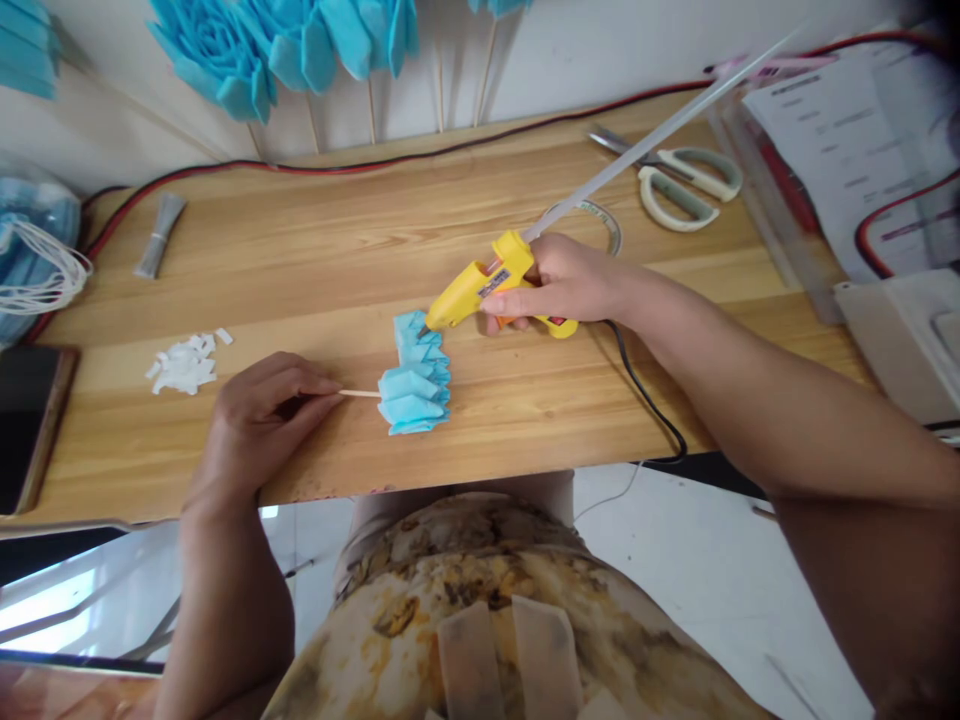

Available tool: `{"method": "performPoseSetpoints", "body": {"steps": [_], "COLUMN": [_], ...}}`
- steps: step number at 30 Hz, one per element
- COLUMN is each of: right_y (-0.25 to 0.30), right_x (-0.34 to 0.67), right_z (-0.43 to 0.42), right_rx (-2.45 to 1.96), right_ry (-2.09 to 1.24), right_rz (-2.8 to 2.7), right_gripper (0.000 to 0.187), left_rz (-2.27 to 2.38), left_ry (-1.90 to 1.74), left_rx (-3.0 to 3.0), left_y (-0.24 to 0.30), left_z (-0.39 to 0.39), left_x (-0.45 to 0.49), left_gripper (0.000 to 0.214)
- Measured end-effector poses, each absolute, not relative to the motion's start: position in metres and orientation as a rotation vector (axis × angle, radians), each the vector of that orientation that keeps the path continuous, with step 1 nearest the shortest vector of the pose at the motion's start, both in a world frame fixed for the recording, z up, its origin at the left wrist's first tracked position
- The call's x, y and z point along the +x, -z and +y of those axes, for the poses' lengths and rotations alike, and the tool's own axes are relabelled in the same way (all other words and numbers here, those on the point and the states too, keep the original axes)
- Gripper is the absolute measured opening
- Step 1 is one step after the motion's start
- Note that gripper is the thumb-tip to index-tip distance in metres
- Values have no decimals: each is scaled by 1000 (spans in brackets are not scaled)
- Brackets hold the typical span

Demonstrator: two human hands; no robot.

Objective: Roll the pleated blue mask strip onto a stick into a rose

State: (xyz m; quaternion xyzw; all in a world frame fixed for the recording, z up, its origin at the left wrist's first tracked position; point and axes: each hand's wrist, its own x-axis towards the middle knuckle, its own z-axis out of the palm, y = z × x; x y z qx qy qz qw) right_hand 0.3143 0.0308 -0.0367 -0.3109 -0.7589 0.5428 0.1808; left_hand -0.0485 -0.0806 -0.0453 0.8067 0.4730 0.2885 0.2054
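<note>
A thin wooden stick (pixel 360 394) is pinched between the thumb and fingers of my left hand (pixel 274 415), near the table's front edge. At the stick's other end lies a pleated light-blue flower (pixel 414 395), partly rolled, with a loose strip reaching away from me. My right hand (pixel 559 285) is wrapped round a yellow glue gun (pixel 469 295), its nozzle at the upper part of the blue strip. A long clear glue stick (pixel 637 150) sticks out of the gun's back. Whether glue is coming out is too small to tell.
White-handled scissors (pixel 679 190) and a tape roll (pixel 611 225) lie at the back right. White paper bits (pixel 184 365), a bundle of ties (pixel 160 235) and a phone (pixel 34 425) are at left. Finished blue flowers (pixel 214 55) lean by the wall. The gun's black cord (pixel 637 385) crosses the front edge.
</note>
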Motion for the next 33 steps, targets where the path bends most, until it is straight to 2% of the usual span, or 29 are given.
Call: {"method": "performPoseSetpoints", "body": {"steps": [17,24,33], "right_y": [32,31,34], "right_x": [312,311,313], "right_z": [29,29,31], "right_rx": [-1029,-970,-886], "right_ry": [-1535,-1505,-1538], "right_rz": [-2152,-2192,-2133], "right_gripper": [38,31,32], "left_rz": [1329,1334,1304], "left_ry": [-808,-826,-846], "left_rx": [2212,2219,2224], "left_y": [42,46,46], "left_z": [-80,-80,-80], "left_x": [-47,-47,-49], "left_gripper": [10,8,9]}}
